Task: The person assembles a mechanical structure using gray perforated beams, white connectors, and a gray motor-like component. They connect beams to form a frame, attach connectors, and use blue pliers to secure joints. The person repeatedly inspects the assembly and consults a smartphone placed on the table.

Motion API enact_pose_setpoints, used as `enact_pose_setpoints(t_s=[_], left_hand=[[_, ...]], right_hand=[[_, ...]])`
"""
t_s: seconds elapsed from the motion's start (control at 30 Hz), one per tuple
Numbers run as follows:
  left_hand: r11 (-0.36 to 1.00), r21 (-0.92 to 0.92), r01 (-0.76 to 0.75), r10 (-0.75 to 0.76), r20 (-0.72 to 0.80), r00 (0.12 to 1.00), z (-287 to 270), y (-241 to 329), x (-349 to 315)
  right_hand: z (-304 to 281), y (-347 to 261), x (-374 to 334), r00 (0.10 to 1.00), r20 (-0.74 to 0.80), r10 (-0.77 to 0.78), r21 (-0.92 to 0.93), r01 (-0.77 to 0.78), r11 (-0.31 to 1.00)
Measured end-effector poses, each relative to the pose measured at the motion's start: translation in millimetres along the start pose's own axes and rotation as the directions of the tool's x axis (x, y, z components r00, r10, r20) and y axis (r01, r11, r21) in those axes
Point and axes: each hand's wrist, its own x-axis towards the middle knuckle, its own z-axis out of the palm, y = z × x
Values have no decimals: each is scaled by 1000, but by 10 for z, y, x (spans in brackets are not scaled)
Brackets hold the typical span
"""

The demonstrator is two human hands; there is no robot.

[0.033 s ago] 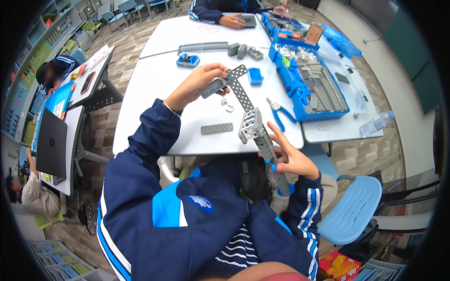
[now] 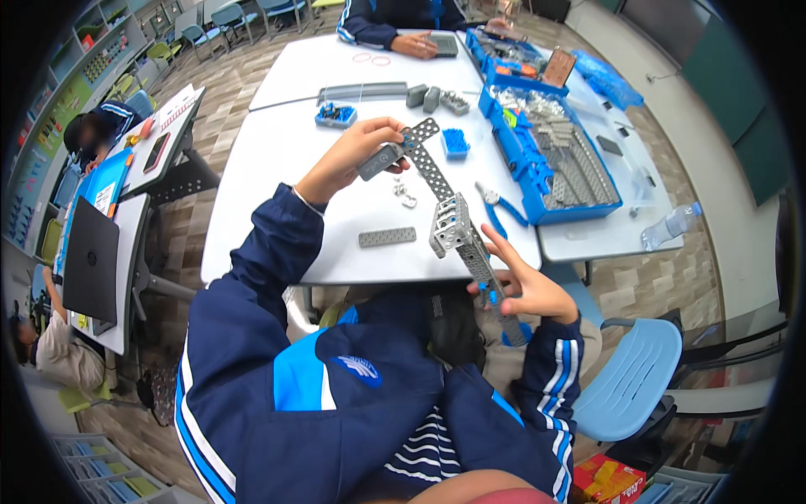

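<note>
Markings noted. Grey block (image 2: 374, 165), upper centre of the frame: faint pale mark, illegible. Jacket (image 2: 336, 437), lower centre: blue oval badge (image 2: 358, 370), white emblem, lettering too small to read. Laptop (image 2: 89, 269), left: round logo on lid. Blue case (image 2: 117, 178), left: white label (image 2: 104, 198), dark characters. Red box (image 2: 610, 479), lower right: pale printed lettering.

Room: bright, even light over a grey-and-brown plank-patterned floor (image 2: 651, 290).
White table (image 2: 260, 210) beneath and beyond the left hand (image 2: 357, 153); light-blue chair (image 2: 634, 378) to the right of the right hand (image 2: 533, 290), closer in. Well left of the hands: another white desk (image 2: 130, 260), then shelving (image 2: 74, 63) along the room's edge. Far right of the hands: pale wall (image 2: 703, 168) with dark green panels (image 2: 735, 122). Farthest out, beyond the left hand: several blue chairs (image 2: 231, 17).
</note>
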Motion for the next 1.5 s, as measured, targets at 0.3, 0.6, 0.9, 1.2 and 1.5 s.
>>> enact_pose_setpoints(t_s=[0.3,0.6,0.9,1.2,1.5], left_hand=[[943,-199,-266,243,-132,961,-95,13,273],[951,-145,-274,235,-242,941,-540,-503,323],[978,65,-198,208,-244,947,-992,-862,426],[970,102,-219,242,-352,904,-1052,-983,401],[974,137,-181,219,-356,909,-1102,-1161,481]], right_hand=[[-727,-844,-33,898,-397,-193,-775,-215,595],[-818,-950,387,874,-386,-296,-814,-172,556],[-1164,-678,993,872,-341,-353,-872,-152,466],[-1303,-380,1270,836,-323,-444,-915,-155,372],[-1300,-300,1243,812,-263,-521,-957,-149,250]])
